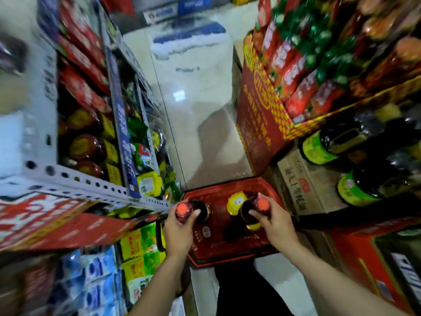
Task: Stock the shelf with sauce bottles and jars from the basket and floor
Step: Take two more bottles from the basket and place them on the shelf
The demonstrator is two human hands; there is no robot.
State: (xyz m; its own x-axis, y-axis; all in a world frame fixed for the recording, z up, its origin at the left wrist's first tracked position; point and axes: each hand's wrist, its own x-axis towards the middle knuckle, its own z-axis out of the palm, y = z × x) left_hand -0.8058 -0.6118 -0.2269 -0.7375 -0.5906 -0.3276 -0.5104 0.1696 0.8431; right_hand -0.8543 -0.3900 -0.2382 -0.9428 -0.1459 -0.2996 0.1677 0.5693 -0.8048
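Your left hand [178,231] grips the left bottle [184,210], dark glass with an orange-red cap, fingers wrapped round its neck just under the cap. Your right hand [276,226] grips the right bottle [260,206] the same way. That one shows a yellow label band below your fingers, its print too blurred to read. Both bottles are within the red basket [227,253], which sits beneath and between your hands; you cannot tell whether they still rest on its floor.

Between your hands, closer to the right one, a yellow pack [237,200] lies in the basket with a small white barcode sticker. To the left of your left hand runs the shelf [91,184], a white perforated frame with a blue price strip; yellow-lidded jars [110,153] stand beyond it. To the right of your right hand a cardboard box [300,185] bears dark Chinese characters and a red stamp, all blurred. Dark green-labelled bottles [319,150] lie on top of it.
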